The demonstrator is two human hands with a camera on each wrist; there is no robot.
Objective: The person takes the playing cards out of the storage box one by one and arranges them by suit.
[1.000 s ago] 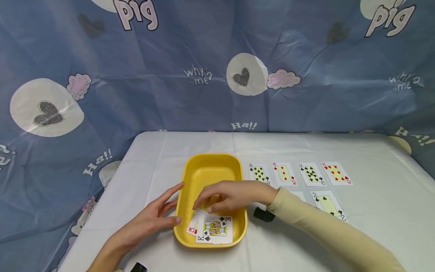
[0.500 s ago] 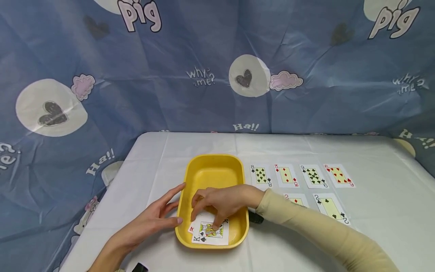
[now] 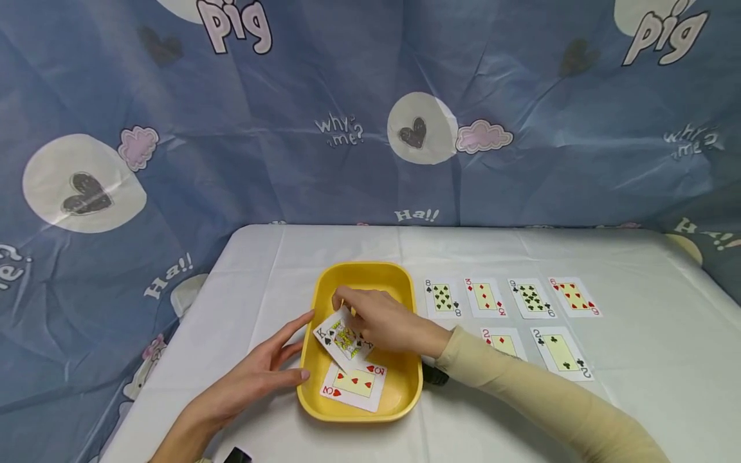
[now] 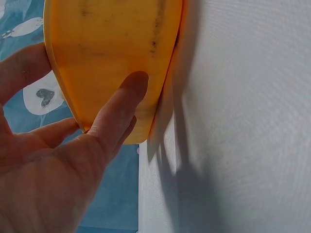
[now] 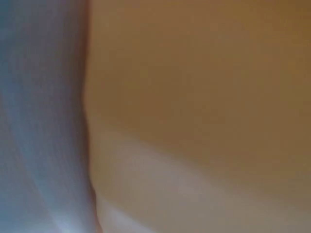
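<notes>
My right hand [image 3: 384, 321] pinches a king of spades card [image 3: 343, 341], tilted over a yellow plastic tray [image 3: 402, 392]. Below the king, a three of hearts [image 3: 354, 388] lies face up on the tray floor; the king covers its top edge. My left hand [image 3: 263, 370] is at the tray's left side, fingers extended. In the left wrist view, a fingertip [image 4: 137, 83] rests against the tray's outer wall [image 4: 112, 43] and other fingers reach its rim. The right wrist view is too blurred to show the fingers or the card.
Right of the tray lie an eight of spades [image 3: 442, 299], three of diamonds [image 3: 485, 297], nine of clubs [image 3: 530, 298] and six of hearts [image 3: 574, 297]. Nearer are a two of diamonds [image 3: 502, 341], partly behind the sleeve, and a two of clubs [image 3: 558, 354].
My right hand has taken the king of spades off the three of hearts and moved it up and away, turning it. The three is now mostly uncovered. My left hand has stayed put.
</notes>
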